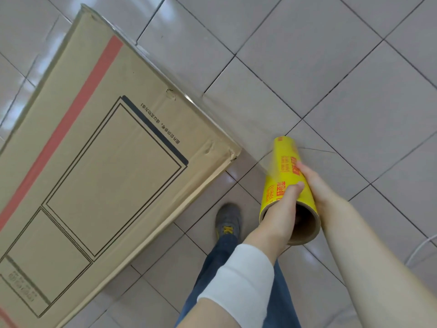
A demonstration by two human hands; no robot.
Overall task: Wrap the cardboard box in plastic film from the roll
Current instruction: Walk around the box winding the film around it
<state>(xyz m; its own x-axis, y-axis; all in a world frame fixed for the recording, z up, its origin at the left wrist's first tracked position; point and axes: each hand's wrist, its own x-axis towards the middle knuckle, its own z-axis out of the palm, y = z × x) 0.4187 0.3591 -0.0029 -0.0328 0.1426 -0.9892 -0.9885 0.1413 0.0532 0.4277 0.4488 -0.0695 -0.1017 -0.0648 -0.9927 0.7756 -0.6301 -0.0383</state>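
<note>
A large flat cardboard box [99, 162] with a red stripe and black line drawings fills the left half of the head view, lying on the tiled floor. To its right I hold a yellow roll of plastic film [283, 166] with red print, its open cardboard core facing me. My left hand [281, 209] grips the roll's near end from the left, thumb over the top. My right hand [314, 183] holds it from the right side. A faint sheet of clear film seems to stretch from the roll toward the box's near corner, but I cannot tell for sure.
Grey floor tiles [307, 67] spread all around. My foot in a grey shoe [228, 221] and a jeans leg stand just right of the box's near edge. A white cable [423, 249] lies at the right edge.
</note>
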